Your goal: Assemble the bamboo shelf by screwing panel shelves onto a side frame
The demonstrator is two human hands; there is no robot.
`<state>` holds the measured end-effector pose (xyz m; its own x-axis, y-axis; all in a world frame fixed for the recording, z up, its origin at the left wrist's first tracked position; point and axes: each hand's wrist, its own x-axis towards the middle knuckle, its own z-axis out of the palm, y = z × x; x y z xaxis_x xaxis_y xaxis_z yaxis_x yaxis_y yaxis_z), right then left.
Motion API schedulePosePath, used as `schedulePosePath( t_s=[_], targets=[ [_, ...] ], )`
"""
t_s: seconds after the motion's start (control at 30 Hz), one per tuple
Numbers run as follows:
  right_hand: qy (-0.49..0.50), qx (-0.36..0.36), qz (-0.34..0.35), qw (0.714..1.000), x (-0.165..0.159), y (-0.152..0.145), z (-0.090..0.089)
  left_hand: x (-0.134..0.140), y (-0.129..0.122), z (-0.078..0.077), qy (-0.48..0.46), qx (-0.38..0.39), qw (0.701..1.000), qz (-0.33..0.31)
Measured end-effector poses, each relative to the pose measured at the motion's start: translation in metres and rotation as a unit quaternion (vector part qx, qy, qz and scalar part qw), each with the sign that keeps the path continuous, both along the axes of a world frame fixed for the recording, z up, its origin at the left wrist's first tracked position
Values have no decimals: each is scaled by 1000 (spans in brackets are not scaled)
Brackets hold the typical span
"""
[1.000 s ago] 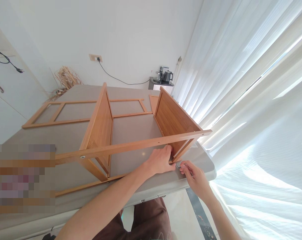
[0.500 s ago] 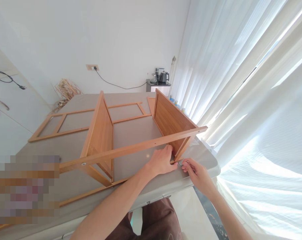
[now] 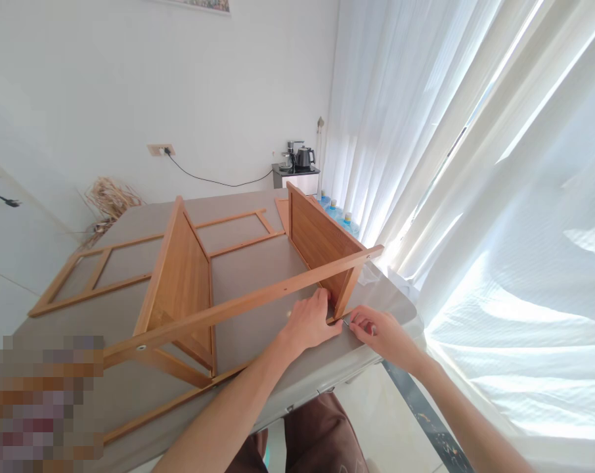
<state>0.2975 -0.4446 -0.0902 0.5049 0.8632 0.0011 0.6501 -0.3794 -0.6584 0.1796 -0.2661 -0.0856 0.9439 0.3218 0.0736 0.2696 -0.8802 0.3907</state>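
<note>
A half-assembled wooden shelf frame lies on a grey-covered table, with a right slatted panel (image 3: 322, 233) and a left panel (image 3: 186, 282) standing up between its rails. My left hand (image 3: 307, 320) reaches under the upper rail (image 3: 248, 301) and grips the lower rail (image 3: 154, 412) near the foot of the right panel, thumb on the near side. In my right hand (image 3: 380, 330), fingertips pinch a thin metal hex key (image 3: 346, 322) at that same corner. Its tip is too small to see clearly.
Another ladder-like wooden frame part (image 3: 100, 269) lies flat behind the left panel. A pixelated patch hides the left end of the rails. White curtains (image 3: 499, 263) hang on the right, with large water bottles (image 3: 347, 222) beside them. An electric kettle (image 3: 305, 157) stands at the back.
The camera view has shifted, so the frame appears further left. My right hand has turned slightly at the corner, still pinching the hex key. My left hand keeps its grip.
</note>
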Motion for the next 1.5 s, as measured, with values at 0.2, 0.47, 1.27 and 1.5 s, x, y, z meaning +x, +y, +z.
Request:
schedulePosePath(
  t_s=[0.2,0.47,1.27,1.5],
  targets=[
    [-83,-5,79,993,15,1,2,1,0,-1,0,1,1000,-2],
    [-404,56,170,897,19,1,8,1,2,-2,10,-6,1000,-10],
    [-306,64,157,937,13,-6,-12,1,3,2,25,-31,999,-13],
    [-315,56,156,934,11,-6,-12,0,5,0,9,-27,1000,-13]
  ],
)
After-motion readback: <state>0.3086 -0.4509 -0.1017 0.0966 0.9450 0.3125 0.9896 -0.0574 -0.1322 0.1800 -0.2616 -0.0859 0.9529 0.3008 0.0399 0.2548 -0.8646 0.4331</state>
